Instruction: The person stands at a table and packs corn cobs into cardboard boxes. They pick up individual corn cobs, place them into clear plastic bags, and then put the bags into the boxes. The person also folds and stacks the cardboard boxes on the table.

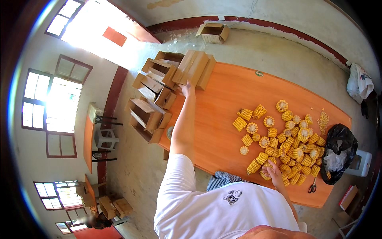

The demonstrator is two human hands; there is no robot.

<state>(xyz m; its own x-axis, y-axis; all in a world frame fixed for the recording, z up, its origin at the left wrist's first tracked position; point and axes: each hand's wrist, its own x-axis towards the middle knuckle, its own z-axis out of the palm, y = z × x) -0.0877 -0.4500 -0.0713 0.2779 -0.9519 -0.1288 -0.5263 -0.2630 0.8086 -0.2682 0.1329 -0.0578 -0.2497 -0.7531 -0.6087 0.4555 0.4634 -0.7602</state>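
Note:
My left hand (187, 89) reaches far out and grips the near end of a closed cardboard box (191, 66) at the far left end of the orange table (219, 131). A second cardboard piece (207, 73) lies against that box's right side. Close to my body, my right hand (275, 174) hovers at the near edge of a heap of cut yellow corn cob pieces (295, 146), fingers apart and nothing in them. Whether it touches a cob I cannot tell. Scissors (312, 186) with dark handles lie near the heap.
Several open cardboard boxes (153, 89) crowd the table's left end. A black plastic bag (341, 140) sits at the right end, with loose kernels (323, 121) nearby. A checked cloth (222, 179) is at the near edge. Another open box (212, 33) stands on the floor.

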